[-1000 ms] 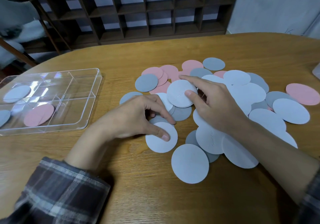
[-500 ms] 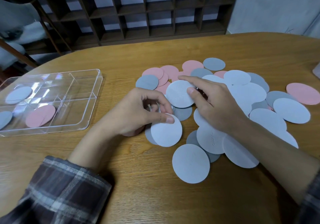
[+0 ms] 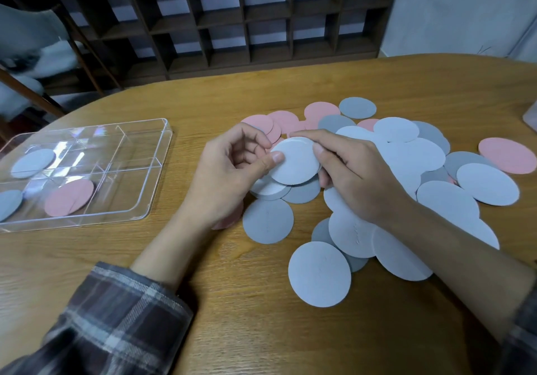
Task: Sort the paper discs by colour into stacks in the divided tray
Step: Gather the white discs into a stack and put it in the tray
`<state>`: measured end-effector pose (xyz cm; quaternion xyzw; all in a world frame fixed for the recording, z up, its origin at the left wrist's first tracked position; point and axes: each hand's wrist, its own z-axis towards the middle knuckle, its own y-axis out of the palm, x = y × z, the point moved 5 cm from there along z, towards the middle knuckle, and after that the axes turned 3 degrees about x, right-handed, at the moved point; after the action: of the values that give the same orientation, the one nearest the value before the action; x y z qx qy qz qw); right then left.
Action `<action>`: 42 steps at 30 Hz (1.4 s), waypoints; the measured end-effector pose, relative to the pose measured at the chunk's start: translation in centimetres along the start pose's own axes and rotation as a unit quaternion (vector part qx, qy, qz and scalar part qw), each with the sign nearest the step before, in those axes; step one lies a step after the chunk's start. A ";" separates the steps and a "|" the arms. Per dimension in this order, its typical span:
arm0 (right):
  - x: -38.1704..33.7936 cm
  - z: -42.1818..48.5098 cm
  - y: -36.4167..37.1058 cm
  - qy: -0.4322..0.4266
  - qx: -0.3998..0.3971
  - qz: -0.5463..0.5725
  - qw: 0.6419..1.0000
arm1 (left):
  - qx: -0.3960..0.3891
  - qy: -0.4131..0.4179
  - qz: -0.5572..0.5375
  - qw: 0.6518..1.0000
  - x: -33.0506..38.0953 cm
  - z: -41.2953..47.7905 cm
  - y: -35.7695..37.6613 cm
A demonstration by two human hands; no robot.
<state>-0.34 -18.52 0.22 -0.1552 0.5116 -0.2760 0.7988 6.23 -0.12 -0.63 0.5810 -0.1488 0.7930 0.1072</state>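
early days: a few discs (image 3: 69,197) lie in the divided tray (image 3: 136,148) at 9 o'clock; most sit heaped on the counter (image 3: 232,302). left hand (image 3: 232,171) and right hand (image 3: 357,177) both pinch one pale disc (image 3: 296,161).

— How is the left hand (image 3: 229,171) set?
— Forearm coming in from lower left, thumb on the left edge of a pale disc (image 3: 295,161), fingers (image 3: 252,136) curled behind it.
— And the right hand (image 3: 357,177)?
— Palm down, thumb and forefinger pinching the same disc's right edge.
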 end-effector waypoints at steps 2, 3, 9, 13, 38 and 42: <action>-0.2 0.1 0.0 0.003 -0.001 0.012 1.000 | 0.016 -0.002 0.004 1.000 -0.2 -0.1 0.1; -0.3 0.1 0.1 0.001 -0.004 0.018 1.000 | 0.021 -0.003 0.010 1.000 -0.2 -0.1 0.1; -0.2 0.0 0.6 -0.056 -0.010 -0.061 0.997 | 0.027 0.003 0.062 0.998 -0.5 0.0 -0.2; 0.2 0.1 0.2 -0.085 0.014 -0.126 0.988 | 0.038 0.042 0.155 0.986 0.0 -0.1 -0.6; 2.0 0.5 -0.9 0.008 0.045 -0.122 0.991 | -0.090 0.077 0.407 0.906 -0.8 -0.1 -1.0; 2.1 0.6 -0.8 0.023 0.046 -0.109 0.993 | -0.083 0.098 0.374 0.919 0.1 -0.4 -0.8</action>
<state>0.63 -20.40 -0.61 -0.1664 0.4969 -0.3884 0.7580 6.12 0.76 -0.58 0.3918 -0.4089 0.8131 -0.1352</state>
